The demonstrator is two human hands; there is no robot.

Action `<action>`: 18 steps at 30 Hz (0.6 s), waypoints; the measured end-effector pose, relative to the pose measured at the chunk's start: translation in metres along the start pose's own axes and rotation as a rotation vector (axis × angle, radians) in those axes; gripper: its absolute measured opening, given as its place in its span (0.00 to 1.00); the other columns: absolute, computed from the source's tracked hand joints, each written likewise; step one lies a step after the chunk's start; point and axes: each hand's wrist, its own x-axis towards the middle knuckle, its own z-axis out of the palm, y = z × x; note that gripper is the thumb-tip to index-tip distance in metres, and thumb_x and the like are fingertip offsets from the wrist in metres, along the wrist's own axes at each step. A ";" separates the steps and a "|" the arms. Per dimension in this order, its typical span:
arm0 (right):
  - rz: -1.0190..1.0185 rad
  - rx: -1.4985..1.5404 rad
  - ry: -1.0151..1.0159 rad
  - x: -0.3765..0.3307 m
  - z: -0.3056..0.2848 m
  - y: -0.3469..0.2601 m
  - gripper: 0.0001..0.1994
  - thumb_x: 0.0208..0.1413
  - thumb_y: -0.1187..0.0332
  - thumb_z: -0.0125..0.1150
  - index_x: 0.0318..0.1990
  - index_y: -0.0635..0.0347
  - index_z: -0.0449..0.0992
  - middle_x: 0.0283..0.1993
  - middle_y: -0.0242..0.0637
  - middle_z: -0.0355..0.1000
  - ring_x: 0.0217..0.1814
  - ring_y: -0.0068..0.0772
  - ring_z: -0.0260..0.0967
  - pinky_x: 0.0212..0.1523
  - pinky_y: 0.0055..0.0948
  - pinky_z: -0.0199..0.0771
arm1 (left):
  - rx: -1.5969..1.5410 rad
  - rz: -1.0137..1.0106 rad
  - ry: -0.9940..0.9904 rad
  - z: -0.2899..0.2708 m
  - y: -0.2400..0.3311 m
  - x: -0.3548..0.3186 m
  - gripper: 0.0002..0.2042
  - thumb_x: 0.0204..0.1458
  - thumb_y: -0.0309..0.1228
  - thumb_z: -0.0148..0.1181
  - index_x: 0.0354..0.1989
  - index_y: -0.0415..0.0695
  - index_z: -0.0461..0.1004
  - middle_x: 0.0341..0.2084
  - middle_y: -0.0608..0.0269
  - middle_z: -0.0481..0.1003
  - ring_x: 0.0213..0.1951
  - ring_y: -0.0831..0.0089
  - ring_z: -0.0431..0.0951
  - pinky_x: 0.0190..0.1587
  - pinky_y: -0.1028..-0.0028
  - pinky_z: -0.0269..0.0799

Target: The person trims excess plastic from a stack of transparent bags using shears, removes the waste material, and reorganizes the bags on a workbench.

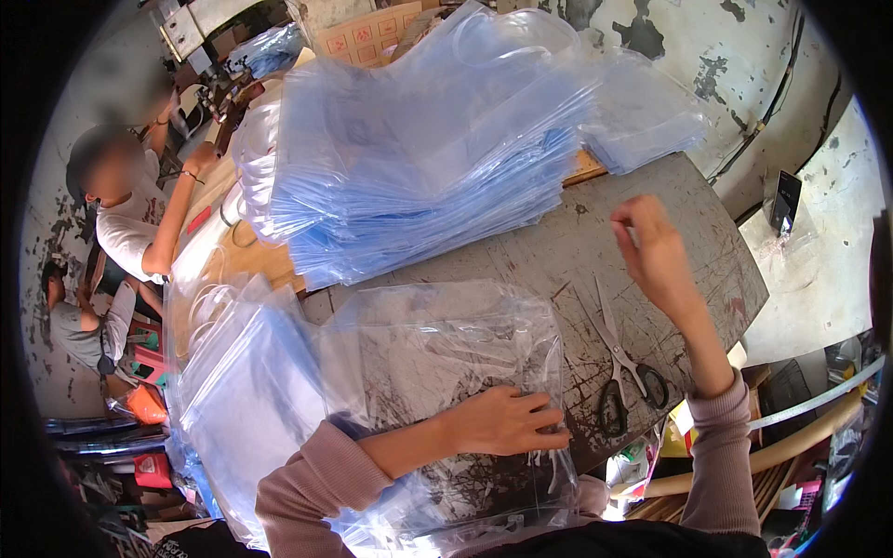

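In front of me a clear plastic bag (437, 339) lies spread on the worn grey tabletop. My left hand (507, 420) rests on its right side, fingers bent and closed over the plastic near the edge. Raised above the table to the right is my right hand (651, 251), its fingers curled in toward the thumb; I cannot make out whether anything small is between them. Below that hand lies a pair of scissors (621, 358) with black handles, blades pointing away from me and slightly apart. Neither hand touches the scissors.
A tall stack of bluish clear plastic bags (409, 186) stands at the back, with a smaller pile (642, 116) beside it. More bags with loop handles (246, 372) lie at the left. A co-worker (121, 195) sits beyond. At right, a phone (786, 200) leans upright.
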 end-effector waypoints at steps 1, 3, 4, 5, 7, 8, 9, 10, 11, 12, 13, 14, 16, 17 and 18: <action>0.031 0.050 0.037 0.000 -0.002 -0.007 0.07 0.50 0.75 0.56 0.34 0.64 0.66 0.33 0.45 0.66 0.36 0.46 0.65 0.36 0.35 0.67 | 0.007 -0.033 -0.014 0.000 0.000 -0.006 0.09 0.44 0.31 0.54 0.35 0.56 0.68 0.26 0.75 0.63 0.29 0.81 0.67 0.20 0.83 0.63; 0.081 0.125 0.041 -0.007 -0.037 -0.024 0.06 0.50 0.75 0.57 0.34 0.64 0.68 0.32 0.43 0.67 0.34 0.40 0.67 0.33 0.28 0.66 | 0.013 -0.062 -0.023 -0.002 0.002 -0.014 0.09 0.43 0.31 0.54 0.36 0.56 0.68 0.26 0.74 0.64 0.29 0.81 0.67 0.20 0.83 0.63; 0.102 0.142 0.011 -0.021 -0.065 -0.026 0.04 0.51 0.76 0.56 0.34 0.63 0.68 0.32 0.41 0.68 0.33 0.35 0.68 0.31 0.23 0.64 | 0.036 -0.038 -0.004 -0.003 0.003 -0.012 0.09 0.43 0.32 0.54 0.35 0.56 0.68 0.26 0.74 0.64 0.30 0.81 0.67 0.20 0.83 0.62; 0.290 0.529 0.311 -0.056 -0.088 -0.024 0.03 0.49 0.76 0.56 0.32 0.63 0.73 0.31 0.34 0.71 0.30 0.29 0.70 0.29 0.22 0.69 | 0.055 -0.007 0.023 -0.002 0.003 -0.007 0.09 0.43 0.32 0.54 0.35 0.55 0.68 0.26 0.74 0.64 0.30 0.81 0.67 0.21 0.83 0.62; -0.225 1.423 0.508 -0.090 -0.146 -0.027 0.08 0.51 0.77 0.53 0.23 0.63 0.76 0.20 0.36 0.71 0.19 0.28 0.66 0.24 0.22 0.69 | 0.067 0.052 0.018 -0.001 0.005 0.001 0.09 0.44 0.33 0.54 0.36 0.54 0.68 0.27 0.73 0.64 0.31 0.80 0.67 0.22 0.82 0.62; -0.517 1.823 0.569 -0.087 -0.157 -0.044 0.12 0.53 0.76 0.51 0.19 0.62 0.75 0.17 0.36 0.71 0.14 0.28 0.64 0.22 0.22 0.69 | 0.096 0.074 -0.014 -0.002 0.005 -0.002 0.09 0.44 0.34 0.54 0.37 0.53 0.68 0.28 0.72 0.64 0.33 0.79 0.67 0.24 0.81 0.62; -0.839 2.127 0.562 -0.083 -0.165 -0.060 0.16 0.54 0.76 0.49 0.15 0.61 0.75 0.14 0.36 0.70 0.10 0.27 0.62 0.20 0.23 0.69 | 0.107 0.057 -0.027 -0.005 0.005 -0.006 0.09 0.44 0.34 0.54 0.37 0.53 0.68 0.28 0.72 0.64 0.33 0.79 0.67 0.24 0.81 0.62; -0.836 2.161 0.531 -0.090 -0.162 -0.062 0.17 0.55 0.75 0.49 0.14 0.59 0.74 0.15 0.36 0.71 0.11 0.27 0.62 0.23 0.23 0.69 | 0.131 0.107 0.007 -0.004 0.003 -0.007 0.08 0.44 0.34 0.53 0.34 0.52 0.68 0.27 0.72 0.63 0.32 0.79 0.66 0.24 0.81 0.60; -0.827 2.193 0.499 -0.095 -0.159 -0.065 0.18 0.55 0.74 0.49 0.13 0.58 0.73 0.15 0.35 0.71 0.12 0.26 0.62 0.26 0.23 0.68 | 0.156 0.159 0.043 -0.004 0.000 -0.007 0.07 0.44 0.34 0.53 0.32 0.51 0.68 0.26 0.72 0.62 0.31 0.80 0.66 0.24 0.81 0.59; -0.517 1.899 0.452 -0.096 -0.148 -0.061 0.13 0.55 0.73 0.50 0.19 0.60 0.73 0.20 0.37 0.71 0.18 0.28 0.63 0.30 0.25 0.68 | 0.159 0.162 0.045 -0.002 -0.001 -0.006 0.07 0.44 0.34 0.53 0.32 0.51 0.68 0.26 0.72 0.62 0.31 0.80 0.66 0.24 0.81 0.59; -0.159 1.552 0.348 -0.088 -0.131 -0.064 0.10 0.55 0.71 0.51 0.24 0.62 0.73 0.25 0.38 0.71 0.24 0.29 0.65 0.34 0.27 0.68 | 0.170 0.199 0.099 0.000 0.000 -0.003 0.06 0.43 0.34 0.53 0.30 0.50 0.68 0.25 0.73 0.61 0.30 0.80 0.66 0.24 0.81 0.58; 0.122 1.324 0.208 -0.082 -0.110 -0.068 0.07 0.55 0.70 0.52 0.29 0.64 0.73 0.30 0.40 0.71 0.30 0.30 0.67 0.38 0.28 0.68 | 0.184 0.223 0.147 0.001 0.001 -0.004 0.05 0.42 0.34 0.53 0.28 0.50 0.67 0.24 0.73 0.61 0.30 0.81 0.66 0.24 0.81 0.57; 0.489 0.991 -0.039 -0.072 -0.064 -0.079 0.11 0.55 0.67 0.54 0.40 0.67 0.72 0.40 0.43 0.70 0.42 0.32 0.70 0.46 0.31 0.68 | 0.199 0.242 0.104 -0.004 0.004 -0.010 0.04 0.43 0.32 0.53 0.28 0.50 0.68 0.26 0.73 0.63 0.30 0.82 0.66 0.24 0.81 0.57; 0.610 0.780 -0.152 -0.071 -0.040 -0.081 0.11 0.50 0.72 0.59 0.41 0.66 0.72 0.43 0.41 0.71 0.41 0.30 0.71 0.41 0.27 0.71 | 0.209 0.260 0.066 -0.006 0.005 -0.013 0.03 0.44 0.30 0.53 0.28 0.50 0.68 0.27 0.74 0.65 0.30 0.83 0.66 0.25 0.81 0.56; 0.625 0.722 -0.166 -0.074 -0.020 -0.083 0.12 0.50 0.72 0.60 0.41 0.65 0.72 0.43 0.41 0.71 0.41 0.31 0.71 0.39 0.26 0.72 | 0.212 0.260 0.064 -0.006 0.005 -0.015 0.03 0.44 0.30 0.53 0.28 0.50 0.68 0.27 0.74 0.65 0.30 0.83 0.66 0.25 0.81 0.56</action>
